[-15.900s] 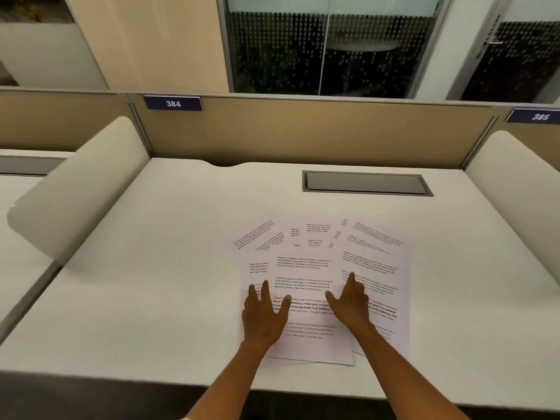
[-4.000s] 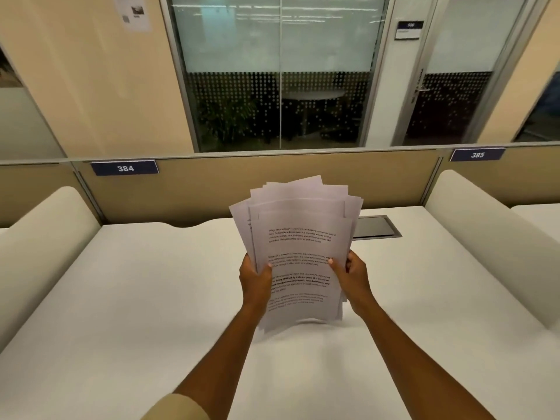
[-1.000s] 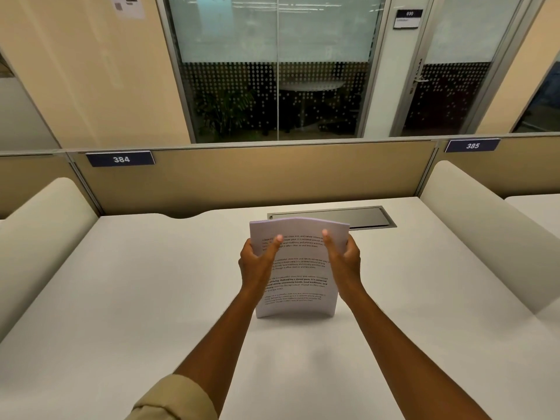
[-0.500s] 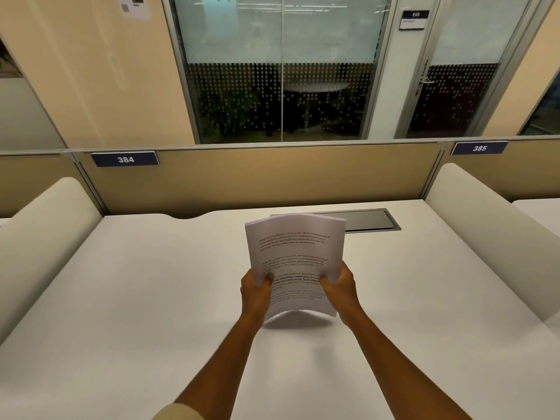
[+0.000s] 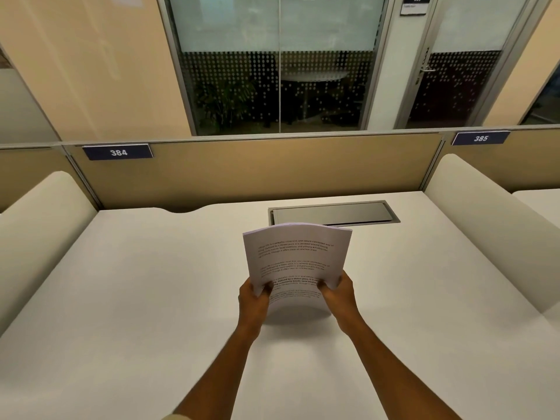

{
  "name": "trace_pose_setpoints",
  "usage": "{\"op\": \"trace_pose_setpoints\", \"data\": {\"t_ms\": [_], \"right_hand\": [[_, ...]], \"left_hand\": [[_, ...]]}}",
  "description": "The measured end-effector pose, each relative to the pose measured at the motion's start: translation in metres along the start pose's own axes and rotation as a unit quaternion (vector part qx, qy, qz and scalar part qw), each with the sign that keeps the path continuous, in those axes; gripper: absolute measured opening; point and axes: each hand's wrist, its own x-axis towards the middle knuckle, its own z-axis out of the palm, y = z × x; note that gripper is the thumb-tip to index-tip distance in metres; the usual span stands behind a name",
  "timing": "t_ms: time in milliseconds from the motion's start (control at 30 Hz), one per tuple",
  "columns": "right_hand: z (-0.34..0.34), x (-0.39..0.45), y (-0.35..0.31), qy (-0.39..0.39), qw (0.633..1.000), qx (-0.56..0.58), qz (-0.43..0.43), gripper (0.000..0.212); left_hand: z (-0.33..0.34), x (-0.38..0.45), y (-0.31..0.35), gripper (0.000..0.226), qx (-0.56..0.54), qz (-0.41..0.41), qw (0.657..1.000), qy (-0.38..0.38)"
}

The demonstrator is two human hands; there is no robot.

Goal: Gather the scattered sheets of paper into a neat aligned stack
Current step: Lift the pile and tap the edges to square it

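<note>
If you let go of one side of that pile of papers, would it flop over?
Probably yes. The stack of paper already bows between the left hand and right hand, so it looks floppy. It seems light, since fingertips alone pinch it. Loose sheets might slide apart too.

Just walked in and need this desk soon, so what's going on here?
A person is squaring up a stack of printed sheets. The left hand and right hand grip its lower side edges, holding it upright over the white desk. The edges look aligned, the pages bow slightly, and no loose sheets lie on the desk.
</note>
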Motion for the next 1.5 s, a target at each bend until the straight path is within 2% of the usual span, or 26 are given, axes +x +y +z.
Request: {"op": "trace_pose_setpoints", "data": {"t_ms": [167, 433, 667, 933, 1133, 1300, 1500], "right_hand": [[-0.001, 0.003, -0.004, 0.002, 1.0, -0.013, -0.013, 0.05], [-0.001, 0.002, 0.006, -0.022, 0.998, -0.058, 0.017, 0.052], [-0.013, 0.014, -0.003, -0.05, 0.99, -0.127, 0.022, 0.033], [-0.025, 0.039, -0.017, -0.071, 0.99, -0.097, 0.07, 0.026], [-0.032, 0.049, -0.014, -0.13, 0.981, -0.079, 0.119, 0.031], [-0.033, 0.057, -0.001, -0.15, 0.974, -0.108, 0.131, 0.026], [-0.028, 0.065, 0.011, -0.15, 0.97, -0.123, 0.148, 0.021]], "left_hand": [[0.002, 0.003, 0.004, 0.027, 0.0, 0.01, 1.0, 0.006], [0.005, -0.002, -0.007, 0.036, 0.015, -0.029, 0.999, -0.006], [0.004, 0.005, 0.003, 0.027, 0.038, -0.026, 0.999, -0.007], [0.006, 0.026, 0.022, 0.02, 0.029, -0.119, 0.992, -0.03], [0.006, 0.033, 0.019, 0.029, 0.039, -0.168, 0.983, -0.055], [0.008, 0.028, 0.01, 0.027, 0.028, -0.208, 0.977, -0.024], [0.0, 0.026, 0.002, 0.02, 0.023, -0.242, 0.966, 0.09]]}}
